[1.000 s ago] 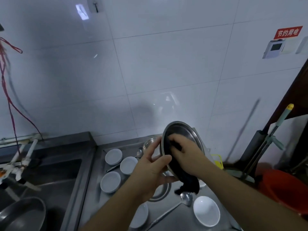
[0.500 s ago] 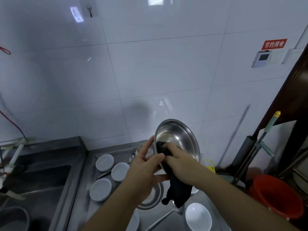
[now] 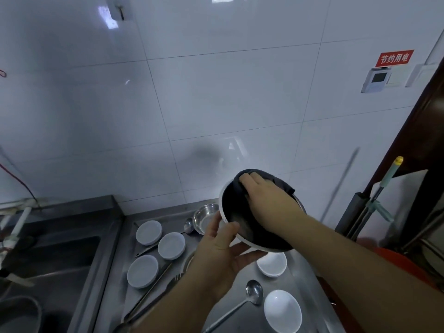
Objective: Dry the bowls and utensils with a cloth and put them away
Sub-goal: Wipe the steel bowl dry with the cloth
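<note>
I hold a steel bowl (image 3: 254,245) tilted above the drainboard. My left hand (image 3: 221,254) grips its lower left rim, thumb on the edge and fingers underneath. My right hand (image 3: 266,200) presses a dark cloth (image 3: 237,212) into the bowl's inside, and the cloth covers most of the inner surface. Below lie several white bowls (image 3: 282,311) (image 3: 171,245), a second steel bowl (image 3: 206,218) by the wall, a ladle (image 3: 252,290) and long utensils (image 3: 153,280).
The steel drainboard (image 3: 125,236) borders a sink (image 3: 55,258) on the left, with a pot (image 3: 19,313) at its bottom. A mop handle (image 3: 384,186) and a red bucket (image 3: 403,263) stand at the right. The white tiled wall is close behind.
My right hand has swept the cloth from the bowl's lower left up to its top rim, so the cloth now spreads over the inside. The view has shifted slightly.
</note>
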Demonstrator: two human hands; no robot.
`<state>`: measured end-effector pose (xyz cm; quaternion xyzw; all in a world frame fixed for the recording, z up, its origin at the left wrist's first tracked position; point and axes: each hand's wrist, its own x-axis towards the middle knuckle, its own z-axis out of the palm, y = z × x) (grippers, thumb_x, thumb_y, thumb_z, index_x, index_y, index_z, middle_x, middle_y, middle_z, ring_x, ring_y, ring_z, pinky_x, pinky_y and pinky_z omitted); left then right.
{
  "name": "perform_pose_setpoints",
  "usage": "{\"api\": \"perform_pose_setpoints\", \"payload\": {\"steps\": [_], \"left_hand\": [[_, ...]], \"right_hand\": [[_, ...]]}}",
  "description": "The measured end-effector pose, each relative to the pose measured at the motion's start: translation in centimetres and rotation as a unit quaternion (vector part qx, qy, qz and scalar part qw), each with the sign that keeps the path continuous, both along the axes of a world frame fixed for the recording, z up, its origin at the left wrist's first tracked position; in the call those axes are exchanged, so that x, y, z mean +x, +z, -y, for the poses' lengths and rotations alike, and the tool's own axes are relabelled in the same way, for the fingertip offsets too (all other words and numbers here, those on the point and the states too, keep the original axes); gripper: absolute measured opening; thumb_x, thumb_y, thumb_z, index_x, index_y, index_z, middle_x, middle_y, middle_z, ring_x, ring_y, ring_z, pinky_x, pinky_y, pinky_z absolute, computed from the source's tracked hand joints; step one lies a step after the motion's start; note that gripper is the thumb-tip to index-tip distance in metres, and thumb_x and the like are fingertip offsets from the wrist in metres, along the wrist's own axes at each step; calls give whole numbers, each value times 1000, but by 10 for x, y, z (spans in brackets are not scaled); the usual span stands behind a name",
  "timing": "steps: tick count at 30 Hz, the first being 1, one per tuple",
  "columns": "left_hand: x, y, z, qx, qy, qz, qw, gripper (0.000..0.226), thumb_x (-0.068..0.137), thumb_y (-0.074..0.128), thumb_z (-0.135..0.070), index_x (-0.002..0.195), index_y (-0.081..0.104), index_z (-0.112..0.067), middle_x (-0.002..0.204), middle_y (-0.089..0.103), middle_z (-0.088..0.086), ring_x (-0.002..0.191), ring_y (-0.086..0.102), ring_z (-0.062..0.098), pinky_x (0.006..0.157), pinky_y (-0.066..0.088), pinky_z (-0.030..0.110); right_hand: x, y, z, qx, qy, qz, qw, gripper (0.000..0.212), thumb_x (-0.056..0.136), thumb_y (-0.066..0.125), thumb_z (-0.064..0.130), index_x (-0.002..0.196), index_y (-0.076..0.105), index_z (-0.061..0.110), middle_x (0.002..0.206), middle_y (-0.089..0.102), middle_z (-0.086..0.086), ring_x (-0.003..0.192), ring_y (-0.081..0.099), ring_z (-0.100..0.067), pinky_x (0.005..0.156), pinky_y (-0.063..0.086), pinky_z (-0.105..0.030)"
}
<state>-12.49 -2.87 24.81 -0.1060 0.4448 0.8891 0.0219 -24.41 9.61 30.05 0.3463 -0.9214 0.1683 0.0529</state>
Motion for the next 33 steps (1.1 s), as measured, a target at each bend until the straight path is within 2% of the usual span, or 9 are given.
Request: {"api": "perform_pose_setpoints", "payload": {"steps": [8, 12, 16, 19, 23, 27, 29, 32, 33], "left_hand": [[-7, 14, 16, -71, 32, -18, 997, 69, 91, 72, -10, 150, 51, -40, 122, 75, 21, 113, 73, 45, 81, 63, 59], [-3, 14, 23, -103, 39, -33, 993, 65, 102, 61, 1, 150, 51, -42, 115, 77, 16, 111, 75, 36, 78, 65, 50], [4, 11, 17, -122, 2, -46, 991, 69, 103, 55, 5, 156, 44, -37, 127, 75, 15, 121, 71, 32, 97, 62, 45], [10, 11, 9, -134, -18, -65, 989, 68, 102, 58, 2, 152, 47, -42, 136, 72, 11, 126, 69, 32, 95, 62, 45], [9, 9, -3, -150, 10, -53, 987, 73, 90, 67, -7, 146, 52, -51, 133, 73, 5, 116, 74, 28, 89, 61, 52], [1, 2, -7, -173, 34, -57, 983, 77, 91, 68, 1, 149, 51, -46, 133, 73, 0, 116, 74, 21, 85, 65, 52], [2, -3, -6, -208, 37, -64, 975, 78, 90, 68, 1, 148, 52, -49, 132, 73, -4, 118, 73, 20, 89, 65, 51], [5, -11, 1, -304, 37, -83, 948, 83, 86, 74, -9, 145, 49, -61, 135, 70, -15, 127, 67, 12, 96, 63, 41], [5, -13, 2, -336, 27, -91, 937, 85, 86, 76, -11, 145, 47, -64, 135, 69, -18, 128, 66, 9, 93, 63, 37]], "right_hand": [[25, 5, 1, 141, -78, 86, 983, 29, 107, 39, 19, 125, 56, 4, 131, 49, -22, 117, 52, -43, 96, 46, -50], [34, 7, -4, -51, -32, 282, 957, 28, 101, 42, 31, 117, 61, 16, 113, 66, -9, 100, 64, -26, 94, 53, -46], [49, -14, -1, -240, 13, 380, 893, 36, 85, 44, 34, 115, 65, 40, 105, 70, 6, 95, 67, -13, 86, 53, -32], [44, -27, 4, -337, -13, 331, 881, 29, 91, 45, 23, 106, 63, 37, 87, 69, 17, 80, 62, 1, 75, 48, -17], [23, -36, 11, -370, -122, 223, 894, 25, 102, 45, 5, 108, 56, 26, 77, 57, 7, 65, 52, -4, 67, 37, -26], [18, -41, 16, -390, -231, 260, 853, 16, 107, 43, 15, 112, 57, 21, 100, 66, -13, 86, 60, -27, 76, 45, -34], [22, -42, 17, -415, -257, 383, 784, 20, 108, 43, 32, 106, 62, 26, 113, 73, -16, 96, 68, -32, 91, 54, -44], [28, -32, 12, -507, -273, 611, 544, 60, 97, 48, 71, 101, 79, 20, 99, 80, -23, 84, 79, -43, 75, 63, -53], [28, -32, 10, -524, -256, 643, 496, 77, 90, 49, 82, 102, 82, 13, 98, 79, -24, 80, 79, -43, 68, 63, -51]]}}
